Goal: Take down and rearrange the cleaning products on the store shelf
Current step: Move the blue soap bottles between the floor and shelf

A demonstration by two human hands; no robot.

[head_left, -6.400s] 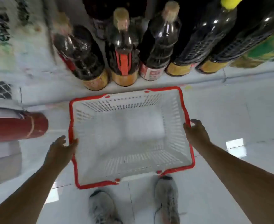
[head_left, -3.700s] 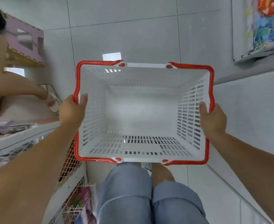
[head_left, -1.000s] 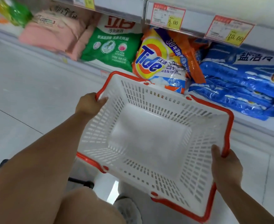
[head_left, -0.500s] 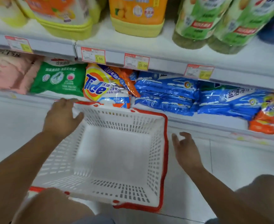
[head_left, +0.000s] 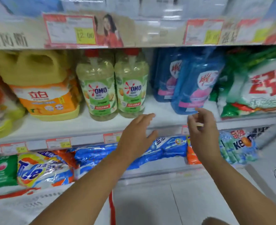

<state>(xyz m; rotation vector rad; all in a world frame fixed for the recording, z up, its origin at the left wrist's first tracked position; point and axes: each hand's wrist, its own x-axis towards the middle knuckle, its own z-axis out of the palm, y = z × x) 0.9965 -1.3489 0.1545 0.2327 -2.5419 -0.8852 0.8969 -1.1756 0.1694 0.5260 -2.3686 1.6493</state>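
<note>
We hold both hands out before the middle shelf (head_left: 85, 125): our left hand (head_left: 137, 135) is spread with fingers straight, and our right hand (head_left: 202, 132) has its fingers loosely curled round nothing. Just beyond the right hand's fingertips stand the blue bottles (head_left: 197, 85), untouched; up and left of the left hand stand two OMO bottles (head_left: 130, 88), with a yellow jug (head_left: 43, 85) farther left. Under the left forearm lies the red-rimmed white basket (head_left: 112, 207), and blue detergent bags (head_left: 166, 145) lie behind both wrists.
</note>
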